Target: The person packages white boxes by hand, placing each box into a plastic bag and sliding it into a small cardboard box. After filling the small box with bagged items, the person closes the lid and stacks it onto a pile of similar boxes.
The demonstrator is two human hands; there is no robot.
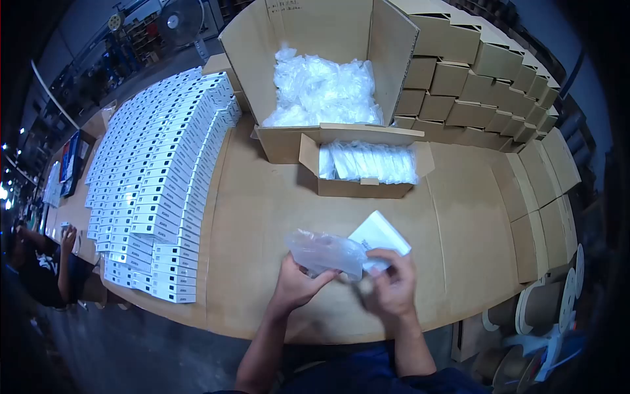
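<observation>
My left hand is closed around a clear plastic bag, with the thumb along its lower edge. At the bag's right end, my right hand has its fingers curled in a pinch on what looks like the bag's edge; motion slightly blurs this hand. Just behind it, a flat white piece with small print lies tilted on the table, partly covered by the fingers and the bag. What the bag contains cannot be made out.
Ahead stands a small open carton of bagged items, before a large carton of clear plastic bags. White boxes are stacked at left, brown boxes at back right. Spools stand lower right. Another person is far left.
</observation>
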